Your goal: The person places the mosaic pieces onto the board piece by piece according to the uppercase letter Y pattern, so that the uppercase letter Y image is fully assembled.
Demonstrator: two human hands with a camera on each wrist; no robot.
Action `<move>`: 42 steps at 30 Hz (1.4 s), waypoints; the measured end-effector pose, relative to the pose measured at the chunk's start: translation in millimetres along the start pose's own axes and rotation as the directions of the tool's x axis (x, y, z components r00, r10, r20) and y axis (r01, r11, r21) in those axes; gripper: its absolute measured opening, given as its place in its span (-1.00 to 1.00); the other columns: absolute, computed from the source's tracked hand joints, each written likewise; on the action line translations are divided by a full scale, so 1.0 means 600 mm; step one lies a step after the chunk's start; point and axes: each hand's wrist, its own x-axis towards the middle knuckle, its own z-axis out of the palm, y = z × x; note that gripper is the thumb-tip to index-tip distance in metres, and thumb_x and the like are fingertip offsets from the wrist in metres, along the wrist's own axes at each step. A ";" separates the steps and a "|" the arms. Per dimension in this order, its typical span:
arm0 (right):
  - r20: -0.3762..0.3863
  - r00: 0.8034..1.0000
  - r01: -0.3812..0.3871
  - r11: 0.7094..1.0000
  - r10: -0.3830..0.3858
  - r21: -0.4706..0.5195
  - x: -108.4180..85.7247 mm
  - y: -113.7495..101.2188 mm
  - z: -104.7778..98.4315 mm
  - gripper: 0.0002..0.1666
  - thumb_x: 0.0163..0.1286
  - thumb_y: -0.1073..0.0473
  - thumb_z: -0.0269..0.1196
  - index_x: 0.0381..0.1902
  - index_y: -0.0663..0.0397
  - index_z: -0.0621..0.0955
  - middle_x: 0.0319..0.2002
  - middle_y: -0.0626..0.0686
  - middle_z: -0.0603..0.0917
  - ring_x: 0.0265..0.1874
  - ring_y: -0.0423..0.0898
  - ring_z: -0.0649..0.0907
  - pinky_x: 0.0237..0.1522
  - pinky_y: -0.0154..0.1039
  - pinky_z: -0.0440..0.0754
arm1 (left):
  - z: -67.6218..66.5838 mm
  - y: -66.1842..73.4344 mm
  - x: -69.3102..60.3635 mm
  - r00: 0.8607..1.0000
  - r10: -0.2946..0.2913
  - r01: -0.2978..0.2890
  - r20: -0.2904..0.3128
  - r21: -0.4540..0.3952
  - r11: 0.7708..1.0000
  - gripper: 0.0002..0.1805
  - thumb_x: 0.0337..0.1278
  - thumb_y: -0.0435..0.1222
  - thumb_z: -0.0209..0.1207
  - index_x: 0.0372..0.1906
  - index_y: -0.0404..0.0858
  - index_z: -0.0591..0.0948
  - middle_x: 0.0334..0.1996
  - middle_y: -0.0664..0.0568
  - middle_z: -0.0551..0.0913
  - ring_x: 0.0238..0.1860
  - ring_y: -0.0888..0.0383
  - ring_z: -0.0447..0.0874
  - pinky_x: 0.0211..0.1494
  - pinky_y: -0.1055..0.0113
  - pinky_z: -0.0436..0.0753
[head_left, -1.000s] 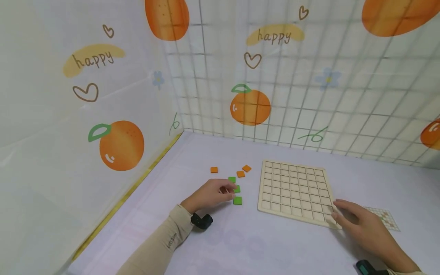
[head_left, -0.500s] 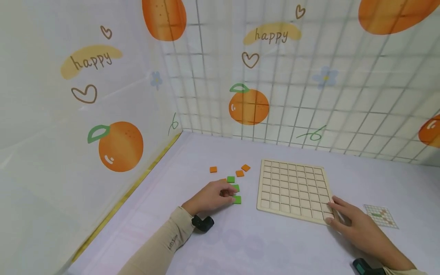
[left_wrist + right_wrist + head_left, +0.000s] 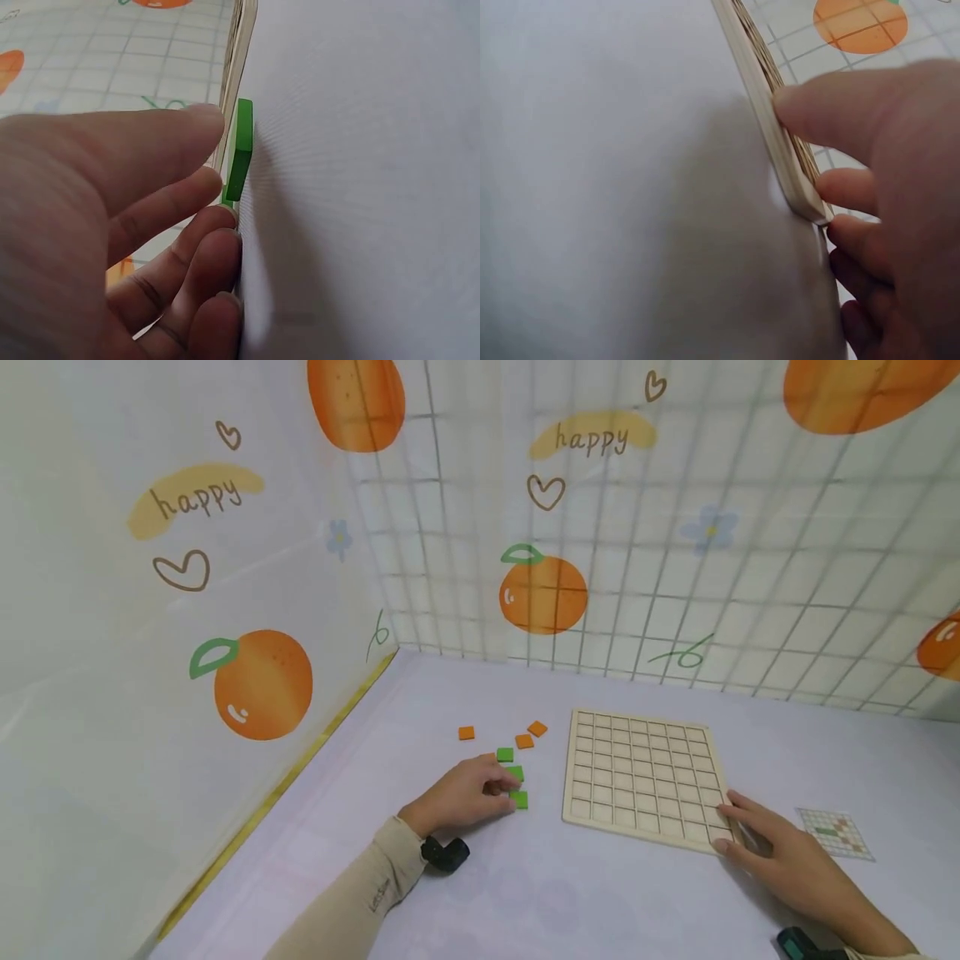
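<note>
Over a short column of green square tiles, my left hand (image 3: 468, 789) has its thumb and fingers bent loosely. Its thumb tip is at the near green tile (image 3: 520, 800); in the left wrist view this tile (image 3: 241, 146) lies flat beside the thumb and forefinger, not plainly pinched. The middle green tile (image 3: 515, 773) is partly under the fingers, and the far green tile (image 3: 506, 754) is just beyond. My right hand (image 3: 787, 860) rests on the near right corner of a wooden grid board (image 3: 641, 777), thumb on the near edge (image 3: 776, 142), fingers by the right side.
Several orange tiles lie beyond the left hand, one (image 3: 467, 732) further left and another (image 3: 537, 727) nearer the board. A small printed grid card (image 3: 836, 833) lies right of the board. Patterned sheets (image 3: 543, 593) wall off the back and left.
My right hand has shifted slightly left and nearer onto the board's corner. The left hand has lowered a little, bringing its thumb to the near green tile, and an orange tile now shows behind it.
</note>
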 end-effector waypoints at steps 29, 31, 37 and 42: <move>0.008 1.000 -0.027 0.999 0.027 0.018 0.002 -0.003 0.009 0.03 0.29 -0.44 0.23 0.40 0.25 0.41 0.49 0.36 0.18 0.37 0.49 0.21 0.16 0.46 0.24 | 0.001 -0.003 -0.001 1.000 0.025 -0.025 0.001 0.116 0.993 -0.75 0.23 -0.14 0.34 0.00 0.02 0.76 -0.20 0.28 0.51 -0.18 0.31 0.48 -0.09 0.38 0.54; 0.009 1.000 -0.027 0.999 0.027 0.025 0.001 -0.005 0.012 0.04 0.28 -0.45 0.23 0.40 0.24 0.42 0.49 0.35 0.19 0.38 0.48 0.21 0.17 0.45 0.24 | 0.003 -0.005 -0.003 1.000 0.007 -0.008 0.002 0.106 0.994 -0.76 0.22 -0.14 0.35 -0.02 0.02 0.76 -0.20 0.29 0.51 -0.17 0.32 0.49 -0.07 0.37 0.54; 0.003 1.000 -0.027 1.000 0.027 0.009 0.001 -0.007 0.009 0.05 0.28 -0.47 0.22 0.39 0.27 0.43 0.48 0.37 0.20 0.37 0.49 0.21 0.18 0.46 0.22 | 0.007 -0.005 -0.004 1.000 0.009 -0.009 -0.004 0.106 0.994 -0.75 0.21 -0.14 0.36 -0.01 -0.01 0.73 -0.21 0.30 0.52 -0.16 0.34 0.52 -0.04 0.36 0.56; -0.006 1.000 -0.018 1.000 0.018 0.002 0.001 -0.005 0.000 0.02 0.31 -0.43 0.22 0.38 0.29 0.42 0.47 0.38 0.21 0.36 0.51 0.22 0.17 0.46 0.22 | 0.003 0.002 0.004 0.999 0.042 -0.041 -0.009 0.117 0.992 -0.74 0.20 -0.19 0.36 -0.01 -0.02 0.68 -0.24 0.31 0.55 -0.17 0.35 0.53 -0.04 0.38 0.56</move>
